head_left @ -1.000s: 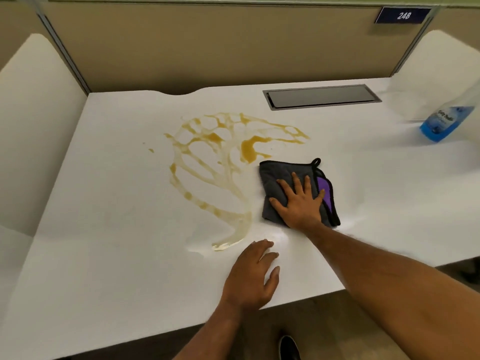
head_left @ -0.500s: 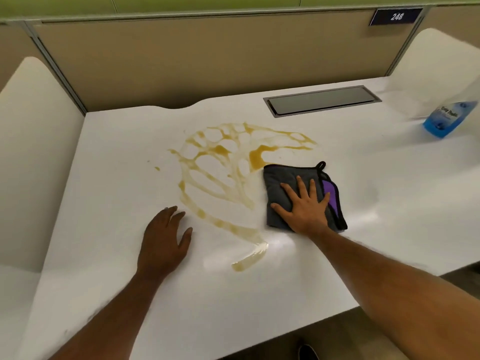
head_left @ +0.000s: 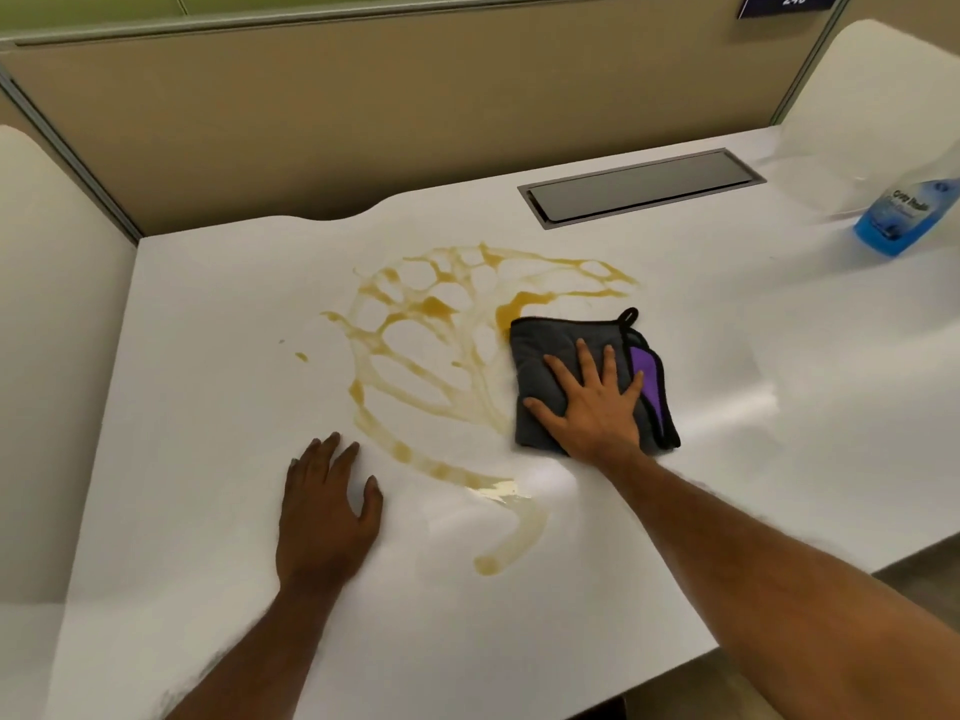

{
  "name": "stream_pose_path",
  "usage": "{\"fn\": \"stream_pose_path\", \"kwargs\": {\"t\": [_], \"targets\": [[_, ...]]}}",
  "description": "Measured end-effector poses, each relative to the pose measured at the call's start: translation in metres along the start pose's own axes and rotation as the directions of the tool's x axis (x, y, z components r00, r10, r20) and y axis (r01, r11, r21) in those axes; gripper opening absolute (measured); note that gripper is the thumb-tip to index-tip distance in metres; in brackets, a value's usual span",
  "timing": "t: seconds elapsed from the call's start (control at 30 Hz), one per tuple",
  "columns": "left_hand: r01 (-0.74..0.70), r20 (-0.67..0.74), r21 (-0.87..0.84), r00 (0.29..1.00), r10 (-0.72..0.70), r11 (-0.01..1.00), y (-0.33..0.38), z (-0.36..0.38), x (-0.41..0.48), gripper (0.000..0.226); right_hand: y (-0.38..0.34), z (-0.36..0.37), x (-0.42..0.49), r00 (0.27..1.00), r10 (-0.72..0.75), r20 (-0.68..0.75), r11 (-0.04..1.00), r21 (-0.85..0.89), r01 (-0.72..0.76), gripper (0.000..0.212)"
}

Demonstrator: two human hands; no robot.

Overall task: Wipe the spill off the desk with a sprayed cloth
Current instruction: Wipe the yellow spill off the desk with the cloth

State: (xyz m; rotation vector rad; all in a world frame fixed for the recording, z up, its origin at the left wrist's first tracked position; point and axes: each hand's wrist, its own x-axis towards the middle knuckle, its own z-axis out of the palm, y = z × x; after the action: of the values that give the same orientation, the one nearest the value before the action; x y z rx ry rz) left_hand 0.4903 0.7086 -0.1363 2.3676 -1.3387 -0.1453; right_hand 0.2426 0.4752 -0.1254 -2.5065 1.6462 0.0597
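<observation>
A brownish-yellow spill [head_left: 441, 345] spreads in a web of streaks over the middle of the white desk [head_left: 208, 356], with a tail curling toward the front edge. A folded grey cloth [head_left: 550, 350] with a purple inner layer and black trim lies at the spill's right edge, touching its thickest patch. My right hand [head_left: 592, 402] presses flat on the cloth, fingers spread. My left hand [head_left: 324, 511] rests flat on the bare desk just left of the spill's lower streak, holding nothing.
A spray bottle of blue liquid [head_left: 904, 210] stands at the far right of the desk. A dark recessed cable hatch [head_left: 639, 187] sits at the back. Beige partition walls close the back and both sides. The desk's front edge runs diagonally at lower right.
My left hand moved from the front edge to the left of the spill and settled flat. My right hand stays pressed on the cloth at the spill's right edge.
</observation>
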Motion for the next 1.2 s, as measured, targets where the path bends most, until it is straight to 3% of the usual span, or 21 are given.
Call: {"fn": "stream_pose_path", "kwargs": {"t": [0.13, 0.23, 0.33, 0.47, 0.63, 0.7, 0.83, 0.9, 1.0, 1.07, 1.1, 1.2], "targets": [[0.005, 0.0, -0.008, 1.0, -0.005, 1.0, 0.001, -0.001, 0.0, 0.062, -0.01, -0.002, -0.003, 0.988, -0.155, 0.02, 0.987, -0.026, 0.156, 0.082], [0.004, 0.008, -0.004, 1.0, -0.004, 1.0, 0.0, -0.001, 0.0, 0.062, 0.013, -0.002, -0.016, 0.955, -0.297, 0.005, 0.955, -0.019, 0.297, 0.073], [0.003, 0.015, 0.013, 1.0, -0.003, 1.0, -0.001, 0.0, 0.002, 0.061, 0.028, -0.004, 0.0, 0.977, -0.214, -0.015, 0.977, -0.001, 0.214, 0.07], [0.01, 0.012, 0.018, 1.0, -0.01, 1.0, 0.0, 0.0, 0.001, 0.059, -0.001, -0.005, 0.027, 0.996, -0.088, 0.028, 0.996, -0.006, 0.088, 0.082], [0.013, 0.003, 0.019, 1.0, -0.013, 1.0, 0.002, -0.002, 0.002, 0.059, -0.012, -0.001, -0.002, 0.913, -0.407, 0.035, 0.913, -0.018, 0.408, 0.08], [0.022, -0.002, 0.021, 1.0, -0.022, 1.0, 0.004, -0.002, 0.001, 0.059, 0.006, -0.003, 0.002, 0.885, -0.465, 0.01, 0.885, -0.031, 0.465, 0.073], [0.023, -0.002, 0.024, 1.0, -0.023, 0.999, 0.004, -0.002, 0.001, 0.059, 0.009, -0.006, 0.034, 0.964, -0.266, 0.005, 0.964, 0.002, 0.266, 0.078], [0.039, 0.003, 0.024, 0.999, -0.039, 0.999, 0.004, -0.002, 0.0, 0.059, -0.011, -0.005, 0.033, 0.964, -0.266, 0.015, 0.964, -0.008, 0.266, 0.085], [0.044, 0.004, 0.029, 0.999, -0.044, 0.999, 0.006, -0.002, -0.001, 0.059, -0.017, -0.001, 0.014, 0.841, -0.539, 0.041, 0.84, -0.043, 0.541, 0.08], [0.039, -0.005, 0.028, 0.999, -0.039, 0.999, 0.006, -0.002, -0.001, 0.059, 0.0, -0.003, 0.014, 0.765, -0.643, 0.029, 0.764, -0.03, 0.644, 0.07], [0.041, -0.01, 0.028, 0.999, -0.041, 0.999, 0.006, -0.002, -0.001, 0.059, 0.006, -0.004, 0.02, 0.775, -0.632, 0.015, 0.775, -0.019, 0.632, 0.066], [0.036, -0.027, 0.038, 0.999, -0.035, 0.999, 0.008, -0.001, -0.002, 0.057, 0.0, -0.004, 0.04, 0.903, -0.43, 0.002, 0.902, 0.055, 0.429, 0.065]]}}
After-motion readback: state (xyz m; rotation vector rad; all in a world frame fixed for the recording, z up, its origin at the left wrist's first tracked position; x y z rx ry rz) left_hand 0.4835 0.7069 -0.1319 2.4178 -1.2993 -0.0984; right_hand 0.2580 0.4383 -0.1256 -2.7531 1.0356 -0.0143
